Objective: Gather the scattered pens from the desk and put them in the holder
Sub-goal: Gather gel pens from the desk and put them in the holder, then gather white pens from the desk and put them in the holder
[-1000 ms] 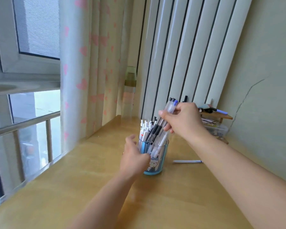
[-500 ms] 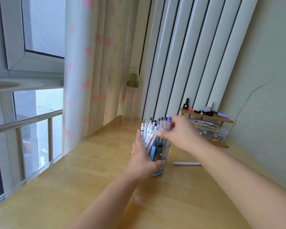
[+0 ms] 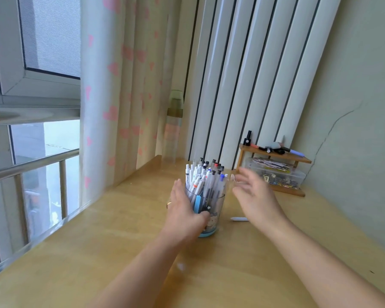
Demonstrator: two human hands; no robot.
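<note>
The desk (image 3: 120,252) is pale wood with a smooth, glossy varnish that mirrors the window light, and the pen holder (image 3: 211,210) standing on it is clear, shiny plastic or glass filled with glossy plastic pens (image 3: 203,176). Behind the holder to the right stands a small shelf (image 3: 273,156) of matt brown wood with a clear plastic box (image 3: 296,174) under it. Left of the holder hangs a thin cloth curtain (image 3: 120,85), beyond it a brushed metal railing (image 3: 31,165).

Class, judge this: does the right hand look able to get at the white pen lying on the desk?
Probably yes. The right hand is open and empty, and the white pen lies just beside its wrist on bare desk, with nothing between them.
</note>
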